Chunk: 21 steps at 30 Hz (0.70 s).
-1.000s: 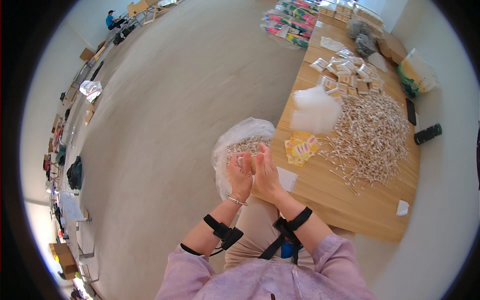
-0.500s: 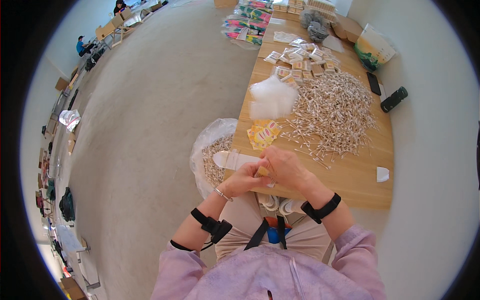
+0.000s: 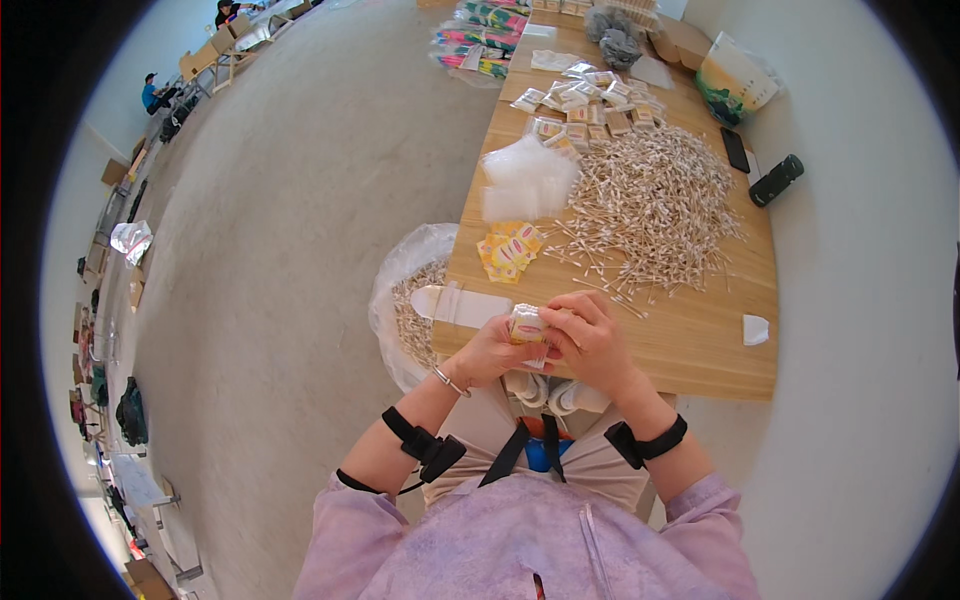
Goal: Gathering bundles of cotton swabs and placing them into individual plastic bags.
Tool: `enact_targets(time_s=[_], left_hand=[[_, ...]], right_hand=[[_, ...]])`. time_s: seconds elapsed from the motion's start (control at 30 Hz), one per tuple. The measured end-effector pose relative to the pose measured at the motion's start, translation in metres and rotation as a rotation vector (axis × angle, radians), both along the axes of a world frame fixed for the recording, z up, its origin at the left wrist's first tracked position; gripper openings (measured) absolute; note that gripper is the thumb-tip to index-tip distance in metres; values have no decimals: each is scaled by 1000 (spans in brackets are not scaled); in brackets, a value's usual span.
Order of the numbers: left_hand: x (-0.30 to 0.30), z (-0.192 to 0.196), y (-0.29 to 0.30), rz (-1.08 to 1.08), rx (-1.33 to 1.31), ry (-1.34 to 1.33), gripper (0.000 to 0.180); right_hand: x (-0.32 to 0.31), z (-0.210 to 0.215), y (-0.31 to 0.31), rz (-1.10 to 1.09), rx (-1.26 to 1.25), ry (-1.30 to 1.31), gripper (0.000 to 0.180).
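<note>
In my left hand [image 3: 487, 354] is a small clear packet of cotton swabs [image 3: 527, 324] with a yellow and white label card at its front. My right hand [image 3: 597, 340] pinches the packet's right side, thumb and fingers pressed together at its upper edge. Both hands meet over the near edge of the wooden table [image 3: 690, 355]. Just beyond my left hand lies a flat white strip [image 3: 480, 308] with a rounded end. Yellow label cards [image 3: 508, 252] lie loose past it, and a big heap of loose cotton swabs [image 3: 655, 205] spreads to the right.
Clear plastic bags [image 3: 530, 180] are stacked beyond the cards, with filled swab packets [image 3: 610, 105] farther back. A phone [image 3: 735, 150] and a black cylinder [image 3: 776, 181] lie along the right edge. An open bag of swabs [image 3: 385, 290] stands on the floor at left.
The packet has turned upright, so its label now faces up into view. My right hand has shifted right, off the top of my left hand, to the packet's side.
</note>
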<state>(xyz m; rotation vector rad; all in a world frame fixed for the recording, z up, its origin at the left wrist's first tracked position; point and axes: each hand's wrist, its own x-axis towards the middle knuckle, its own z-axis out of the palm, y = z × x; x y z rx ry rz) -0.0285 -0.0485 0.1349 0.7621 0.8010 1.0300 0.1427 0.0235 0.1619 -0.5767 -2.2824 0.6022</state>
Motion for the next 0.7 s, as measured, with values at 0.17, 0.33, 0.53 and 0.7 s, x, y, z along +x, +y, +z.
enact_targets(time_s=[0.17,0.33,0.53,0.7], left_hand=[[2,-3,0,25,-46,1,18],[1,-3,-1,28,25,96,17],[-1,1,-3,18,90,197,17],[-5,9,-4,-32,131,295,17]], right_hand=[[-8,3,-9,-118,223,44,22],[-12,-6,-11,-162,-1,119,14],[-10,0,-5,-50,-30,95,14],[-2,2,4,97,-379,92,15]])
